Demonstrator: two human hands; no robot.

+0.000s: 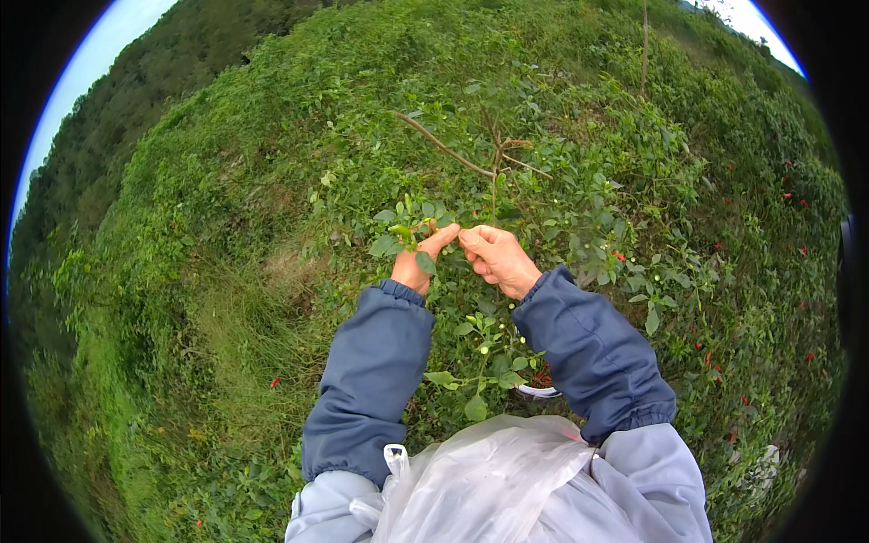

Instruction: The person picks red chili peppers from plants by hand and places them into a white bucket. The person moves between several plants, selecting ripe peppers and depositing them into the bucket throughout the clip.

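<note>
My left hand (421, 261) is among the leaves of a chili pepper plant (390, 244), thumb stretched to the right; leaves partly hide its fingers. A pale green chili pepper (400, 231) shows above that hand. My right hand (499, 258) is curled, thumb and forefinger pinched together beside the tip of my left thumb. Whatever lies between those fingertips is too small to tell. Below the right forearm, a white-rimmed container (538, 391) with red chili peppers (541, 375) shows partly, behind leaves and the navy sleeve.
Dense green plants cover the slope, with red chilies (787, 195) scattered at the right. A bare forked branch (445, 148) rises beyond my hands. A thin pole (644, 47) stands farther off. A translucent plastic sheet or bag (495, 482) covers my front.
</note>
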